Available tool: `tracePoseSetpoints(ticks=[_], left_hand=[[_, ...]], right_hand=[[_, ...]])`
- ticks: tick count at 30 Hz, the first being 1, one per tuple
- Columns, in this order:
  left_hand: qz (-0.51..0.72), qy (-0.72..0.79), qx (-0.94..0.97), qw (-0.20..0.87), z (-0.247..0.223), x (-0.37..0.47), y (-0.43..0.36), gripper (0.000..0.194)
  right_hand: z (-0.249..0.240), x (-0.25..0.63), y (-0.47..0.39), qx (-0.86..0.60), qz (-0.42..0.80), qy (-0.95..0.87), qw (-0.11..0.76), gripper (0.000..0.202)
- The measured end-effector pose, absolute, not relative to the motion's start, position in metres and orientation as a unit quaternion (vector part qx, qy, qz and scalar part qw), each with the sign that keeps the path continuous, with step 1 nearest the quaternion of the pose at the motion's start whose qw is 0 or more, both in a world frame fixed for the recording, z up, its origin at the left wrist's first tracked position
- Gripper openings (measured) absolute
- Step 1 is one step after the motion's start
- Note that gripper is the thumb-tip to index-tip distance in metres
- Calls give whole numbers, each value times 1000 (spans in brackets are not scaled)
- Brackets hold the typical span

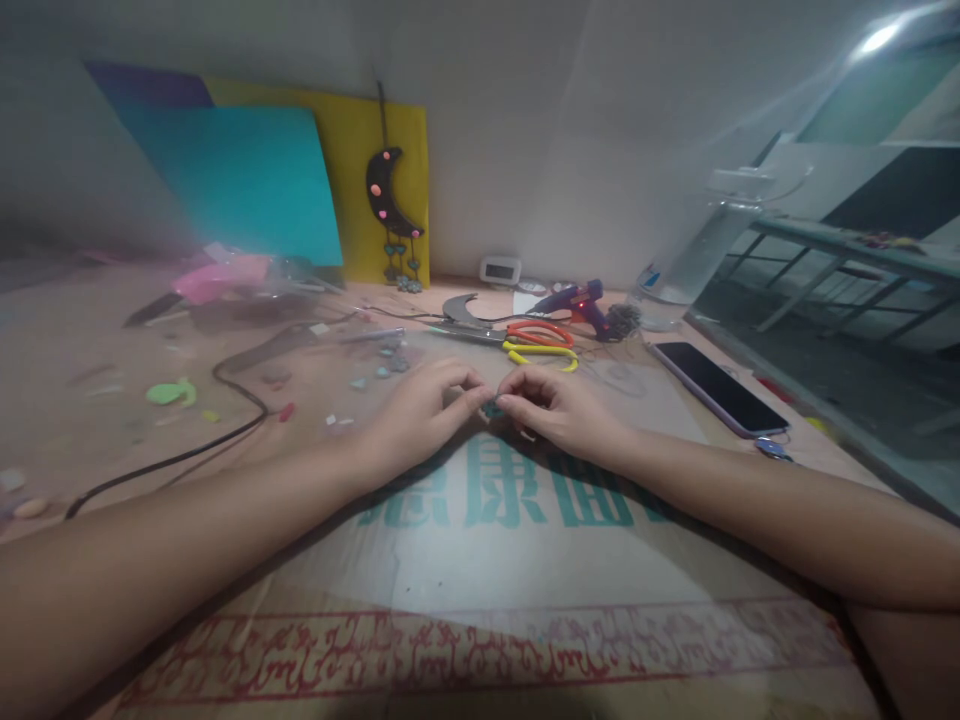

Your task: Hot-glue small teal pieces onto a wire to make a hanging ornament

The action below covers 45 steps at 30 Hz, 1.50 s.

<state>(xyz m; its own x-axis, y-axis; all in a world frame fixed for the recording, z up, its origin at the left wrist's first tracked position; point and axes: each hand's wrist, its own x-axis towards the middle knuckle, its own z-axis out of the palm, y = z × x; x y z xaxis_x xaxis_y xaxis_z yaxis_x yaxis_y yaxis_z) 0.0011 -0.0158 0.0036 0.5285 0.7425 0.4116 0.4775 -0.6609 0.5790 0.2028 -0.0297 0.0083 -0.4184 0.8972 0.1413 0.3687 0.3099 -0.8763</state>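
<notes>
My left hand [445, 402] and my right hand [551, 405] meet over the middle of the table, thumbs and forefingers pinched together. Between the fingertips is a small dark teal piece [492, 408], mostly covered, so its exact kind is unclear. Both hands appear closed on it. Just left of my left hand lie several small blue-grey pieces [390, 362]. Scissors [525, 337] with red and yellow handles rest beyond the hands, beside a grey crescent cutout [463, 308]. A dark crescent hanging [384, 190] with pink dots and dangling small pieces hangs before a yellow sheet.
A purple glue gun [577, 300] with a lit red light stands at the back, near grey string [622, 321]. A phone [716, 388] lies right. A black cord [240, 425] crosses the left side among scraps. Coloured sheets [247, 180] lean on the wall; a clear container [697, 250] stands back right.
</notes>
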Motion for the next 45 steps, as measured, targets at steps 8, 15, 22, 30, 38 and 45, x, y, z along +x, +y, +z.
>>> tracePoseSetpoints(ticks=[8, 15, 22, 30, 38, 45], left_hand=[[353, 386, 817, 242, 3, 1, -16, 36], [318, 392, 838, 206, 3, 3, -18, 20], [318, 387, 839, 210, 2, 2, -16, 16], [318, 390, 835, 224, 4, 2, -18, 16], [319, 399, 824, 244, 4, 3, -18, 21], [332, 403, 817, 245, 5, 3, -18, 17]], right_hand=[[8, 203, -30, -416, 431, -719, 351, 24], [9, 203, -30, -421, 420, -719, 360, 23], [7, 203, -31, -418, 424, -727, 341, 24], [10, 202, -31, -430, 411, -731, 335, 21], [9, 201, -30, -428, 438, -704, 360, 25], [8, 202, -31, -435, 426, -713, 347, 23]])
